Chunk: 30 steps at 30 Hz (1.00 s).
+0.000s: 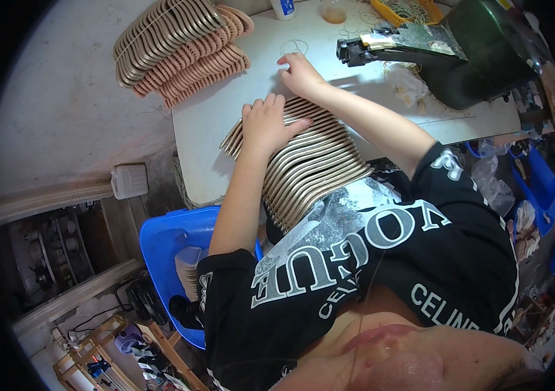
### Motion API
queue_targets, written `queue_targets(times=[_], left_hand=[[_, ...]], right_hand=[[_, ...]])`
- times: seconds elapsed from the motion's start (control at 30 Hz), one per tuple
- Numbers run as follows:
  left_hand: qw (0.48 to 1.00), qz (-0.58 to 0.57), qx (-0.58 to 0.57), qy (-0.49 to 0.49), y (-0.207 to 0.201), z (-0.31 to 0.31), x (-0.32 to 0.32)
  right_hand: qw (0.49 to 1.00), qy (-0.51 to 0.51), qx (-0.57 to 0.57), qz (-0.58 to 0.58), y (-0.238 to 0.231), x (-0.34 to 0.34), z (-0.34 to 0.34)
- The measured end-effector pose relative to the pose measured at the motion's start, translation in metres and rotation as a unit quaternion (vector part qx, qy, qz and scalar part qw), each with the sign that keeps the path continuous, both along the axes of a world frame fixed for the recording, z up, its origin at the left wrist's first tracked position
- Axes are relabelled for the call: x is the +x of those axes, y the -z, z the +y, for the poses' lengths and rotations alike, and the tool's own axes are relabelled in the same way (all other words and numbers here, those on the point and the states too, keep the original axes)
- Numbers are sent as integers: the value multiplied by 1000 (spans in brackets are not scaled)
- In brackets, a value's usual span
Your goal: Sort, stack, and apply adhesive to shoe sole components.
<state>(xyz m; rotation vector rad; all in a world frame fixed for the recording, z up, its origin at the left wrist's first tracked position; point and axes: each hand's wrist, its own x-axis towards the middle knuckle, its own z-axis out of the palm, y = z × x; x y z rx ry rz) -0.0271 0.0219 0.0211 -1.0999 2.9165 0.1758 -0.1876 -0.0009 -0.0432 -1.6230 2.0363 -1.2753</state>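
A long row of thin, curved pieces point(316, 163), packed face to face with shiny gold-brown edges, lies across the near table edge and up to my body. They look like shoe soles. My left hand point(268, 127) lies spread on top of the row, thumb out to the right, open. Beyond the far end of the row, my right hand point(302, 77) is over the tabletop with its fingers bent together. Thin loops like rubber bands point(294, 47) lie right at its fingertips. Whether the fingers pinch one is too small to tell.
Stacked bundles of similar pieces point(180, 49) stand at the far left of the white table point(206, 169). At right are a dark green machine point(486, 55) with a projecting arm and a yellow basket point(421, 10) of bands. A blue bin point(160, 244) stands left of me.
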Motion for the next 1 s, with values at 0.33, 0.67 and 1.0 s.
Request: queue_targets(times=[0.33, 0.67, 1.0], left_hand=[[999, -11, 26, -15, -4, 1, 4], [997, -41, 71, -1, -9, -11, -1], [948, 117, 288, -59, 19, -79, 9]], right_hand=[[964, 9, 196, 182, 6, -11, -34], [966, -26, 60, -251, -10, -19, -22], [758, -207, 28, -618, -43, -3, 20]])
